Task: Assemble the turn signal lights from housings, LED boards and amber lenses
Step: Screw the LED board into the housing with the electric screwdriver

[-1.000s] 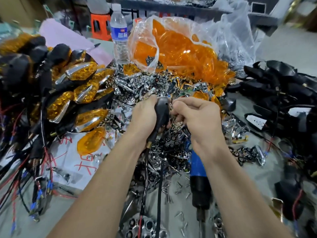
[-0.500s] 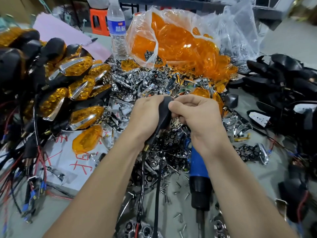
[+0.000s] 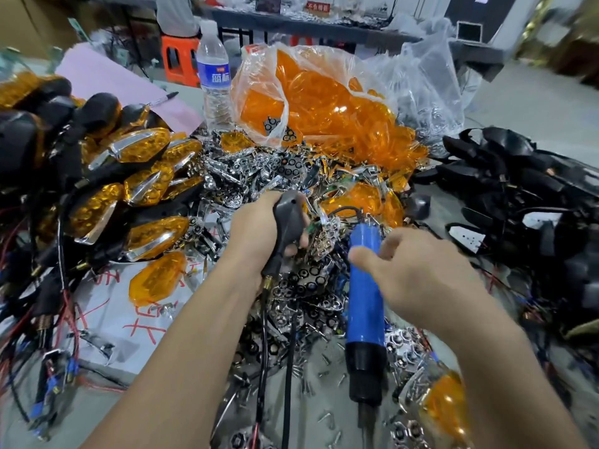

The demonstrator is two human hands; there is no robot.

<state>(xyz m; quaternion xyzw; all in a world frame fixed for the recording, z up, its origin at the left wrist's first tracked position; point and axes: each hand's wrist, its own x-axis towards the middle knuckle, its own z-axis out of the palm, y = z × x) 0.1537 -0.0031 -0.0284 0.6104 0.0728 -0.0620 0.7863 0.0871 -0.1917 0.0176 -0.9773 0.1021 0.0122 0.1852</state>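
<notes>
Grey table (image 3: 327,413), chrome parts heap (image 3: 259,170), blue screwdriver (image 3: 364,303), water bottle (image 3: 214,79)

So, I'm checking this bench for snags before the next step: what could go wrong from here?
1. The right hand is open beside the blue screwdriver, which lies on loose chrome parts; grabbing it may scatter them.
2. The black housing gripped by the left hand trails wires over the pile, where they could snag.

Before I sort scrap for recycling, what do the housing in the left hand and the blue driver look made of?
The housing looks like moulded plastic, matte dark grey with dull sheen. The blue driver is probably plastic too: smooth barrel, soft highlights.
</notes>
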